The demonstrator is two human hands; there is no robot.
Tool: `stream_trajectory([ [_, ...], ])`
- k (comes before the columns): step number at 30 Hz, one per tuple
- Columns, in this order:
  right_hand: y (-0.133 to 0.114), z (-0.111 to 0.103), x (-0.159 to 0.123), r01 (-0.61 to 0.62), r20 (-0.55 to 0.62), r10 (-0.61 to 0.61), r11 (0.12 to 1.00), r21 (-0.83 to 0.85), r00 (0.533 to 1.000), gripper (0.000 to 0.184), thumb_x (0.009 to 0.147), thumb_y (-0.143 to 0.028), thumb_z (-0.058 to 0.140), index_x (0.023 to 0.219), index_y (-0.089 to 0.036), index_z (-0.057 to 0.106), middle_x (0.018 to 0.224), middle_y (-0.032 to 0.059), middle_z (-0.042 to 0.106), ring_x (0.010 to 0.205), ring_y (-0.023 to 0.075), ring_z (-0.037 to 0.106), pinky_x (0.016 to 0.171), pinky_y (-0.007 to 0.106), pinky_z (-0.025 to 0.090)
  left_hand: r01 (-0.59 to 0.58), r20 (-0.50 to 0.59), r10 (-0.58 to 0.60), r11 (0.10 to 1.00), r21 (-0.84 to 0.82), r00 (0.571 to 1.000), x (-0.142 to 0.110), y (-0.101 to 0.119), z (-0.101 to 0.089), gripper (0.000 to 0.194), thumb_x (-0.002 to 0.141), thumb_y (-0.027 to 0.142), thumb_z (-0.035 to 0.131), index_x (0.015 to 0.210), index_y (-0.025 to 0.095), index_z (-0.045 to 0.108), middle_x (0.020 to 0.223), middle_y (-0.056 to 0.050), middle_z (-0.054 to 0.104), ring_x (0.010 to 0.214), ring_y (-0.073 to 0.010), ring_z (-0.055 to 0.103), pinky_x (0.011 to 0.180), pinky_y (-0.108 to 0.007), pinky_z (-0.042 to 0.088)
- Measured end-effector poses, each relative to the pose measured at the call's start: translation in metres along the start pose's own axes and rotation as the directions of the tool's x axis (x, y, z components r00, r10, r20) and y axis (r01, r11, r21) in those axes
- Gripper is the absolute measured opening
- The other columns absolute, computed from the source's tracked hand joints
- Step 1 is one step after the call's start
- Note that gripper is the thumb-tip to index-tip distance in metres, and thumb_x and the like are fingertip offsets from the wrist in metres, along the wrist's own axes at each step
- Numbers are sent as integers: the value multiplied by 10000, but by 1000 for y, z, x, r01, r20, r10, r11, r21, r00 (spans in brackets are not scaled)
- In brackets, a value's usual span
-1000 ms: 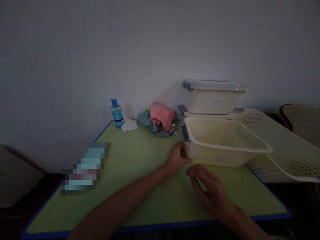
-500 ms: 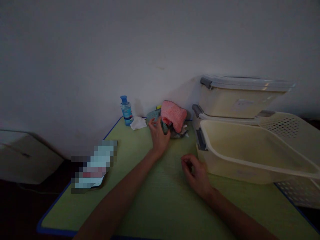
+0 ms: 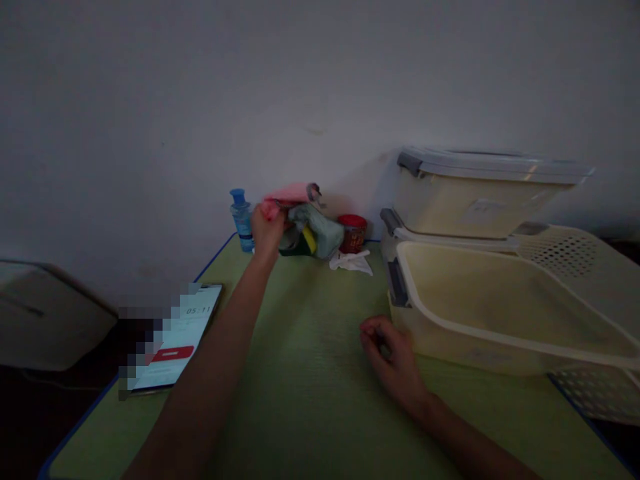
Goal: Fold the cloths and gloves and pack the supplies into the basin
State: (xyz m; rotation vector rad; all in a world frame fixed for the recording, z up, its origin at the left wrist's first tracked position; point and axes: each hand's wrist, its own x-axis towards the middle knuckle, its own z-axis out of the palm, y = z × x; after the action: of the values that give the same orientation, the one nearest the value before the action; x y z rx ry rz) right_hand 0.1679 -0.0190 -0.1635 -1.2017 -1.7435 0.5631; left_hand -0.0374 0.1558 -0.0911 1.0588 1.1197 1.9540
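At the far side of the table, my left hand (image 3: 267, 233) is closed on a pink cloth (image 3: 294, 193), which it holds up off the tabletop. Just right of that hand lies a grey-green cloth (image 3: 320, 227), with a yellow item (image 3: 309, 239) of unclear kind beside it. A red-lidded jar (image 3: 353, 233) stands further right, and a crumpled white tissue (image 3: 353, 262) lies before it. My right hand (image 3: 390, 350) rests on the table near the open bin, fingers curled together; no object shows in them.
A blue bottle (image 3: 242, 220) stands left of my left hand. A phone (image 3: 180, 340) lies at the table's left side. On the right are an open cream bin (image 3: 480, 327), a lidded box (image 3: 490, 200) behind it and a perforated basket (image 3: 575, 253).
My left hand has gripped the pink cloth and carried it leftward, uncovering the red-lidded jar. The grey-green cloth now shows more. My right hand has hardly moved.
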Motion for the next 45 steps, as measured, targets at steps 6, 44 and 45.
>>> stream_trajectory([
  [6, 0, 0, 0, -31, 13, 30, 999, 22, 999, 57, 778, -201, 429, 746, -200, 476, 569, -35, 456, 504, 109, 454, 474, 212, 367, 155, 37, -151, 972, -174, 988, 2, 26, -8, 63, 750, 199, 552, 805, 175, 532, 748, -4, 613, 725, -137, 598, 675, -282, 521],
  [44, 4, 12, 10, -52, 173, 35, 994, 96, 984, 456, 699, -125, 503, 1148, -179, 443, 1004, 72, 597, 802, 171, 589, 702, 313, 479, 110, 687, -290, 949, 294, 667, -128, -28, -55, 302, 634, 326, 681, 853, 148, 575, 814, -23, 615, 746, -153, 562, 676, -250, 442],
  [45, 4, 12, 10, -38, 173, 23, 996, 84, 985, 417, 698, -120, 498, 1109, -182, 473, 957, 60, 608, 772, 167, 583, 680, 304, 473, 139, 657, -313, 942, 304, 686, -128, -27, -56, 285, 651, 366, 664, 812, 147, 581, 775, -18, 614, 719, -152, 562, 650, -247, 441],
])
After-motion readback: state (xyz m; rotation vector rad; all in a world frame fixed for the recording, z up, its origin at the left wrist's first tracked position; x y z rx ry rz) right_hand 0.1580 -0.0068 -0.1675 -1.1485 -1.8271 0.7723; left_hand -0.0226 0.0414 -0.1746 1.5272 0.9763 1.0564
